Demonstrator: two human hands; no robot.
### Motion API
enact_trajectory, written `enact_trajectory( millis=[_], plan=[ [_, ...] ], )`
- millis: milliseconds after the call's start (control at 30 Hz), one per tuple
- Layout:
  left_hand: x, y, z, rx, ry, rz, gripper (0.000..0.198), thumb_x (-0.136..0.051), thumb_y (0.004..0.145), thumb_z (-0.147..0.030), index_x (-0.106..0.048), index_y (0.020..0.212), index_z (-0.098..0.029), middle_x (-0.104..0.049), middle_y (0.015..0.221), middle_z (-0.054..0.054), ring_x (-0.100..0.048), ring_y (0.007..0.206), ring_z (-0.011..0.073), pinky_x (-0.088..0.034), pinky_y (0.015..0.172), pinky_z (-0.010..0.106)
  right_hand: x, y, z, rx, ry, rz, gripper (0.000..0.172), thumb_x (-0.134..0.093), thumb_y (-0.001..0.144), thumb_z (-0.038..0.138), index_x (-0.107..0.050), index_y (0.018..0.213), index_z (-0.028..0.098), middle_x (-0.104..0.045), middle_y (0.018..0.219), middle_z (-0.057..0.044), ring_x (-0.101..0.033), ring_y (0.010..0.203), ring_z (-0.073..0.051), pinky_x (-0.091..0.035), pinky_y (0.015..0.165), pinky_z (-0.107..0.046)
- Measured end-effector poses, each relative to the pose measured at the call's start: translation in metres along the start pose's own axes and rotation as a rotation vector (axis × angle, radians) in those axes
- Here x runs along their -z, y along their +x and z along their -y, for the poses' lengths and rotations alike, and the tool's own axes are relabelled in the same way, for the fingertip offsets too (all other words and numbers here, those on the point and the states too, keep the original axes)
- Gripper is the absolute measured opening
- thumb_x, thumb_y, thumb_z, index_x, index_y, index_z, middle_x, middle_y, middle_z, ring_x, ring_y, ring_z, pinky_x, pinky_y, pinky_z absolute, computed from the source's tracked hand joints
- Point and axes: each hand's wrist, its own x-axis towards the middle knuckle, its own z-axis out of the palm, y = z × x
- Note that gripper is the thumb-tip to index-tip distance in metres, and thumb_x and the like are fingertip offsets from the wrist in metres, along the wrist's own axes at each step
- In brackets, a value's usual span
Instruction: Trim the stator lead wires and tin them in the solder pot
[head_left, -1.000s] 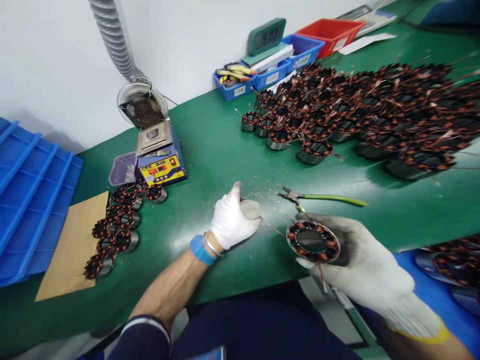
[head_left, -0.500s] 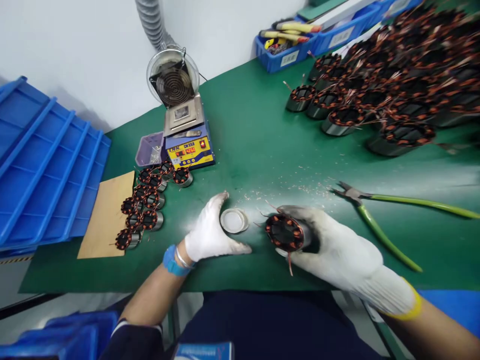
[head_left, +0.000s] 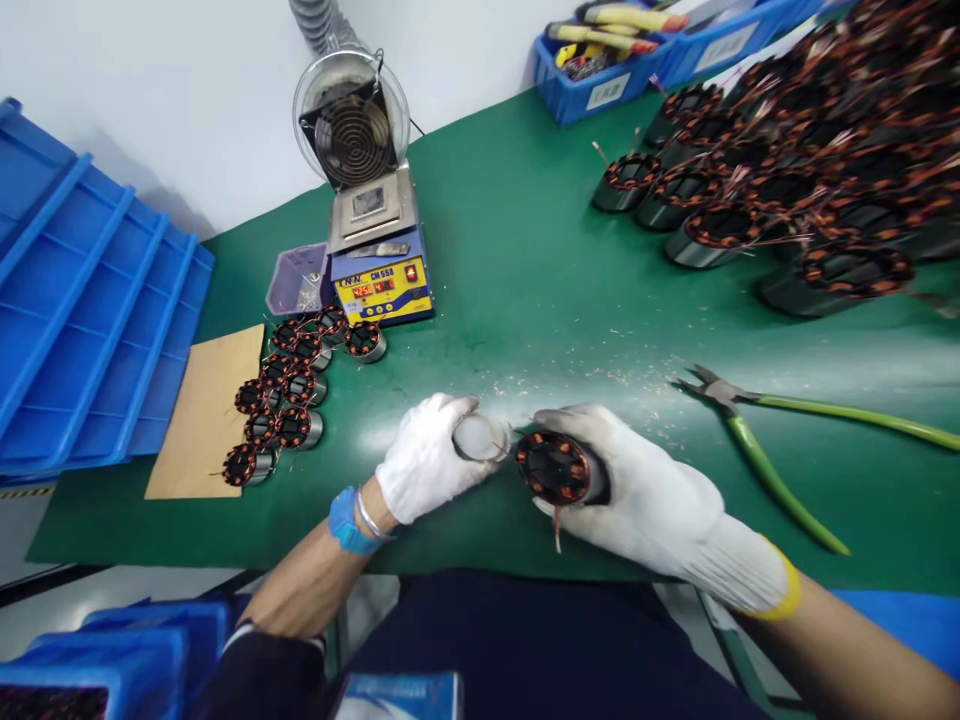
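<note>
I'm seeing open green desk (head_left: 525, 270) lying ahead of my hands; stator clusters are crowding the far right (head_left: 787, 170) and near left (head_left: 289, 390), with pliers (head_left: 772, 440) blocking the right side.

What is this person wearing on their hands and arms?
Both wear white knit gloves. The left hand has a blue wristband and a thin metal bangle, with a dark sleeve pushed up toward the elbow. The right hand's glove ends in a yellow cuff.
</note>
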Motion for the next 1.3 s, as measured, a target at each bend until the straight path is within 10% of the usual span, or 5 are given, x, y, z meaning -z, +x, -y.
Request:
enact_trajectory(
  millis=[733,1300],
  plan=[
    [-0.01,0.001,-0.001,-0.132,0.096,0.038,0.058,-0.078,0.078,-0.034,-0.064,0.133,-0.019,-0.068,0.116,0.011,-0.069,0.105,0.0332,-0.057,0.091,0.047,0.045,0.04,0.031,0.066,-0.38,0.37,0.05,-0.074,0.068,0.036,-0.071,0.118,0.033,-0.079,0.099,-0.003,-0.076,0.086,-0.03,-0.046,0.061,-0.032],
    [-0.018,0.002,0.0,-0.104,0.123,0.023,0.058,-0.078,0.08,-0.039,-0.065,0.133,-0.02,-0.068,0.107,0.01,-0.068,0.099,0.0328,-0.057,0.088,0.047,0.044,0.049,0.052,0.091,-0.605,0.268,0.036,-0.07,0.076,0.041,-0.071,0.109,0.026,-0.078,0.091,-0.008,-0.071,0.073,-0.027,-0.02,0.054,-0.029]
  ],
)
